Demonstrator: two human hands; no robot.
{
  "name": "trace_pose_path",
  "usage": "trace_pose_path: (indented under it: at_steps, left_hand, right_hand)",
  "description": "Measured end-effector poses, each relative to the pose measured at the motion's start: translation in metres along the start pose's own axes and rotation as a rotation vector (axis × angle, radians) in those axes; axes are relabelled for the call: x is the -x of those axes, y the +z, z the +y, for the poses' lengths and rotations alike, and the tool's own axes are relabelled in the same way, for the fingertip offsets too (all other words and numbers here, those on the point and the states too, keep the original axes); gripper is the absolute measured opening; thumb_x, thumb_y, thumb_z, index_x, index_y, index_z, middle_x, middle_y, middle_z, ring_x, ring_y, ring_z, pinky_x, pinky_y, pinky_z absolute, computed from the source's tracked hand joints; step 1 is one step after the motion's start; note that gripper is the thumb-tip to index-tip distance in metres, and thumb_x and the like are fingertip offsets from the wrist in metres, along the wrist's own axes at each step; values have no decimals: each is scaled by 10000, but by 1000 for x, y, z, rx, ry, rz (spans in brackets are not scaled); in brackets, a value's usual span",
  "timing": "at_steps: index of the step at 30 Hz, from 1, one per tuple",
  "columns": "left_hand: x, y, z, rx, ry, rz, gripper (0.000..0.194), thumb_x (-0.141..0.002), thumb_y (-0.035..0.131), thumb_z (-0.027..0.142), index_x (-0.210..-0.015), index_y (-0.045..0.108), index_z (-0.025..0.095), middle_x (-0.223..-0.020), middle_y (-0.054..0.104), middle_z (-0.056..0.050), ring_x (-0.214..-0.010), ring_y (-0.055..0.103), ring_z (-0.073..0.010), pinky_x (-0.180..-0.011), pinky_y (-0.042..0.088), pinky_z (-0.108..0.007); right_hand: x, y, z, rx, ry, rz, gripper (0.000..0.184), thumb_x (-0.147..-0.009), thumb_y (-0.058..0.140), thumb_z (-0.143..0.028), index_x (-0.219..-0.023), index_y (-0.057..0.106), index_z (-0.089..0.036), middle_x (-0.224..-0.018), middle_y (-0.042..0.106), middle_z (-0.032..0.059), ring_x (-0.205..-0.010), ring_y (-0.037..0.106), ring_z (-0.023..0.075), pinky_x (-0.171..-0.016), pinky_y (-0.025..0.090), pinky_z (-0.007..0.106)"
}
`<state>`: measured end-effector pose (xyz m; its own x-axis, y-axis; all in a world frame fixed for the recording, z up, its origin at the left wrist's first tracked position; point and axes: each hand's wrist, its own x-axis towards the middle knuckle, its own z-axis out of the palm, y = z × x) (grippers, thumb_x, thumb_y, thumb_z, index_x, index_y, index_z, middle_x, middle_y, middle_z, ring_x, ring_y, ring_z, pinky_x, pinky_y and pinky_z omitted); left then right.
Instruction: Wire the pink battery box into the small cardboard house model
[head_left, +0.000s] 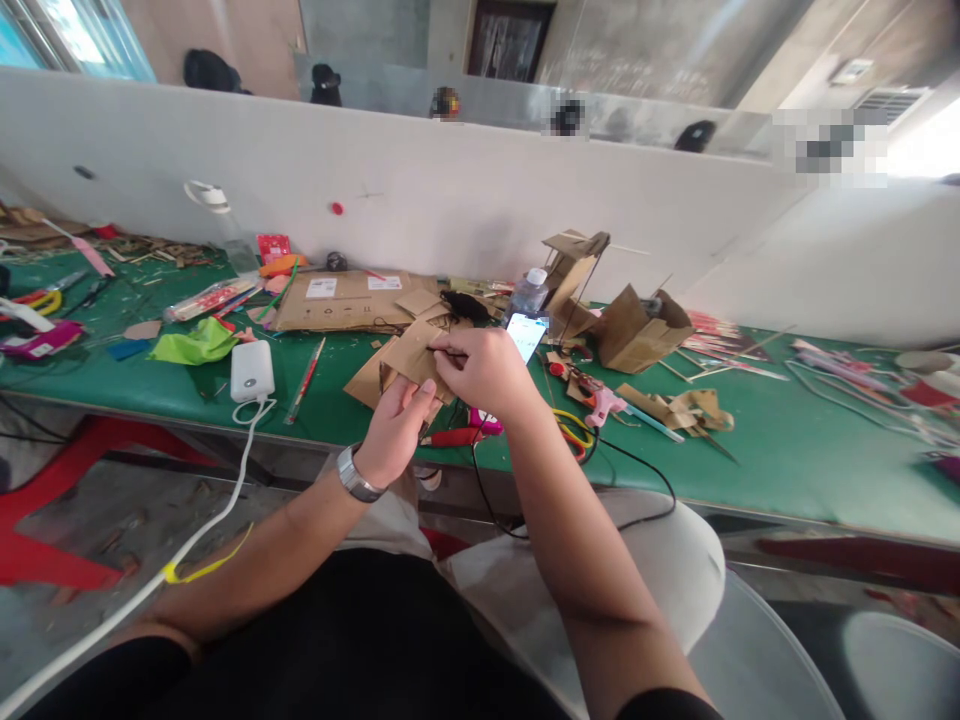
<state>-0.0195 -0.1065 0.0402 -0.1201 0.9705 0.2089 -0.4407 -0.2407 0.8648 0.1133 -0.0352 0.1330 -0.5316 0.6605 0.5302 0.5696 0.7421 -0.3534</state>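
Note:
My left hand (401, 425) is closed around the lower edge of a piece of brown cardboard (412, 350), its thumb lying on the front. My right hand (480, 365) pinches at the right side of the same piece; whatever sits between those fingertips is too small to make out. Another cardboard flap (365, 378) shows behind and to the left of the held piece. Just beyond the right hand, a phone (526, 336) with a lit screen leans near a clear bottle (529, 290). Below the hands lies a red-handled tool (454, 437), partly hidden.
On the green table (750, 430), a white power bank (253, 370) with a cable is at the left. A flat cardboard box (337, 303) lies behind. To the right are a pink glue gun (602, 406), a cardboard box (643, 330) and scattered sticks. A white partition (450, 200) stands behind the table.

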Motion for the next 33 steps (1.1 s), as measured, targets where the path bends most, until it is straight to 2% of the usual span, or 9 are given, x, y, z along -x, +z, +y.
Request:
trace_pose_path:
  at_steps: [5,10,14,20,26,33]
  left_hand:
    - [0,-1,0,-10,-2,-1,374,-933,756,524,-1208,699,277,-1345,728,-53,-1269,657,-241,-1013,556,-366]
    - [1,-2,0,-9,9,-24,407,-946,744,521,-1283,688,301,-1397,704,-55,-1321,634,-247,-1049,555,-387]
    - [0,-3,-1,-4,9,-25,419,-943,749,507,-1306,680,308,-1445,683,-57,-1362,619,-263,-1078,551,-407]
    - [0,-1,-1,8,9,0,422,-933,758,513,-1293,680,308,-1504,649,-49,-1409,592,-274,-1098,552,-411]
    - [13,6,8,-25,112,54,366,-956,747,474,-1278,688,311,-1445,680,-47,-1460,550,-259,-1252,430,-436]
    - [13,0,6,-23,88,36,387,-951,748,472,-1302,679,325,-1410,701,-48,-1459,555,-263,-1225,463,-435]
  right_hand:
    - [-2,1,0,-61,67,15,159,-915,677,-183,-932,835,-186,-861,817,57,-718,689,173,-687,457,283]
    - [-3,2,-2,-176,103,-7,141,-910,665,-174,-914,806,-164,-776,767,24,-641,612,131,-659,429,258]
    - [-3,1,2,-201,136,-8,128,-889,676,-173,-884,804,-166,-807,768,32,-673,606,138,-667,432,268]
    - [-5,4,7,-254,104,-7,111,-890,689,-176,-902,799,-175,-896,754,45,-767,622,148,-736,466,278]
    - [-3,3,-6,-251,66,32,100,-881,675,-162,-876,774,-177,-898,740,45,-736,618,139,-722,479,272]
    - [-2,6,-7,-278,68,38,98,-840,688,-138,-877,769,-180,-897,736,39,-729,636,138,-702,490,261]
